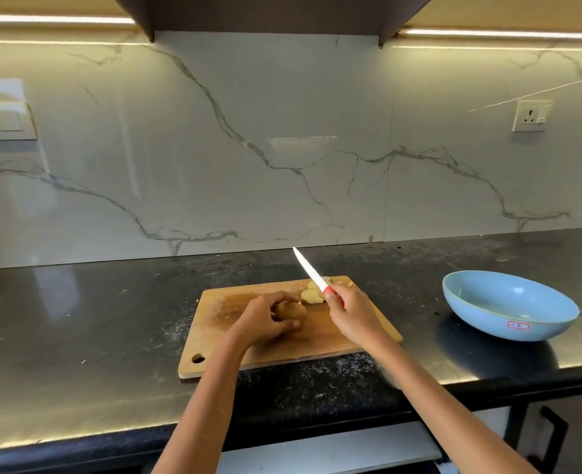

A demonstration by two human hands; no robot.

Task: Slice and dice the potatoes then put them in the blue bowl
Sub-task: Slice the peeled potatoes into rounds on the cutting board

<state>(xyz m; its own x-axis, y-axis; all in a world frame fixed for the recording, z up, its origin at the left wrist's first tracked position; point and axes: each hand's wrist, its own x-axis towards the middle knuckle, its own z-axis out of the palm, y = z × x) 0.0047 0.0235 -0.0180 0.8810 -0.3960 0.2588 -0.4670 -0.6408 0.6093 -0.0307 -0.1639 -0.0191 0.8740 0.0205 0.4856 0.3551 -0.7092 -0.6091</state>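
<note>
A wooden cutting board (221, 336) lies on the black counter. My left hand (265, 323) grips a brown potato (294, 311) on the middle of the board. My right hand (352, 316) holds a knife (311, 271) by its red handle, the white blade raised and pointing up to the back left, above the board. Several cut potato slices (311, 295) lie at the board's far right corner, partly hidden by the knife and my right hand. The blue bowl (508, 306) stands to the right of the board and looks empty.
The black counter (94, 319) runs wide to the left and ends at a front edge close to me. A marble backsplash rises behind it, with a wall socket (530, 116) at the upper right. An open drawer (334, 449) shows below the counter edge.
</note>
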